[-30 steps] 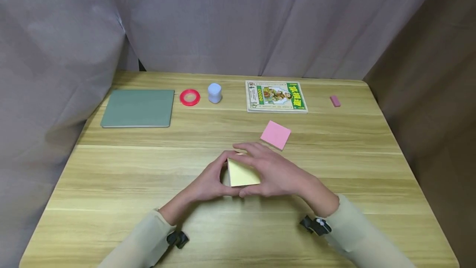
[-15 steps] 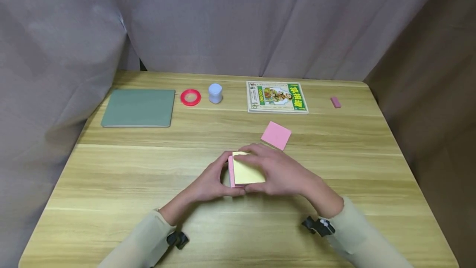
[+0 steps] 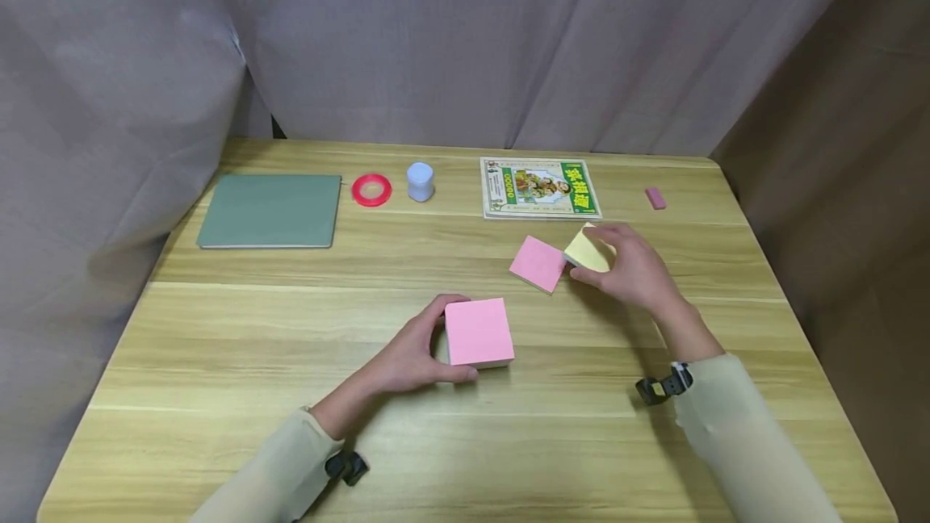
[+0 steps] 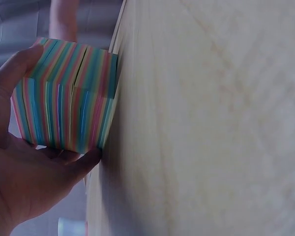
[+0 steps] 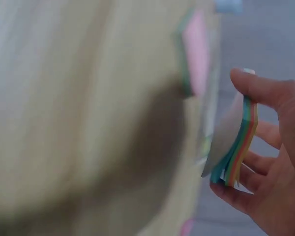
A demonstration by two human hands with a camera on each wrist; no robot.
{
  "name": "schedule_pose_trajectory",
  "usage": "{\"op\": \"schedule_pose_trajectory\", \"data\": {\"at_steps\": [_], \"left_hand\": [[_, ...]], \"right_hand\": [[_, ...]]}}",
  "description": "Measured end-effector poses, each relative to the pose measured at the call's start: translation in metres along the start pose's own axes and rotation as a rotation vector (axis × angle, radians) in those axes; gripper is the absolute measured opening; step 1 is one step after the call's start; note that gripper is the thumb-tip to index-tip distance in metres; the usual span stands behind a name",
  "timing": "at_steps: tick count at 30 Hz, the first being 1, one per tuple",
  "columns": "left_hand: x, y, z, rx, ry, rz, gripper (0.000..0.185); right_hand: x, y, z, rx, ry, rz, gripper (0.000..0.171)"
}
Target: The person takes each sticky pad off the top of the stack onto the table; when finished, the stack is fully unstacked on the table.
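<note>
The left hand point(image 3: 410, 357) grips the thick note block point(image 3: 478, 332) on the table point(image 3: 218, 361), pink side up, its striped sides square to the near table edge. Farther back, the right hand point(image 3: 635, 269) pinches a thin note stack point(image 3: 587, 251), tilted, yellow on top, just beside the loose pink pad point(image 3: 538, 263). Behind lies a book point(image 3: 539, 187); its writing is too small to read.

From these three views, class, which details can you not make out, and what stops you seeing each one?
- Book cover, head view: small print too small to read.
- Underside of the thin slice of notes in the right hand, right wrist view: blurred.
- Fingers of the left hand behind the note block, head view: hidden by the block.
- Left hand's wrist, left wrist view: cut off by the frame edge.
</note>
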State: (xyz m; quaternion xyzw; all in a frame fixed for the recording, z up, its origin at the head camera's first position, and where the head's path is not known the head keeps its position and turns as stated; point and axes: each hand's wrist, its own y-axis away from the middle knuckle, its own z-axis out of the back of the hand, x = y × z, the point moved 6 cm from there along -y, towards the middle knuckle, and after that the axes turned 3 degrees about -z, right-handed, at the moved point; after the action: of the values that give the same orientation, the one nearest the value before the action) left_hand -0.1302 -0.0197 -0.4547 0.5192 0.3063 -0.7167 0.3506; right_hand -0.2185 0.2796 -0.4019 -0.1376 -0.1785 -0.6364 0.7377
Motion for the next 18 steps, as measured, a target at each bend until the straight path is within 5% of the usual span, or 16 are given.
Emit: {"op": "schedule_pose_trajectory", "data": {"at_steps": [8, 18], "left_hand": [[-0.035, 0.004, 0.005, 0.004, 0.044, 0.003, 0.081], [-0.037, 0.005, 0.005, 0.006, 0.043, 0.006, 0.081]], "right_hand": [[-0.046, -0.003, -0.023, 0.041, 0.060, -0.086, 0.079], [-0.044, -0.001, -0.024, 0.089, 0.119, -0.078, 0.075]]}}
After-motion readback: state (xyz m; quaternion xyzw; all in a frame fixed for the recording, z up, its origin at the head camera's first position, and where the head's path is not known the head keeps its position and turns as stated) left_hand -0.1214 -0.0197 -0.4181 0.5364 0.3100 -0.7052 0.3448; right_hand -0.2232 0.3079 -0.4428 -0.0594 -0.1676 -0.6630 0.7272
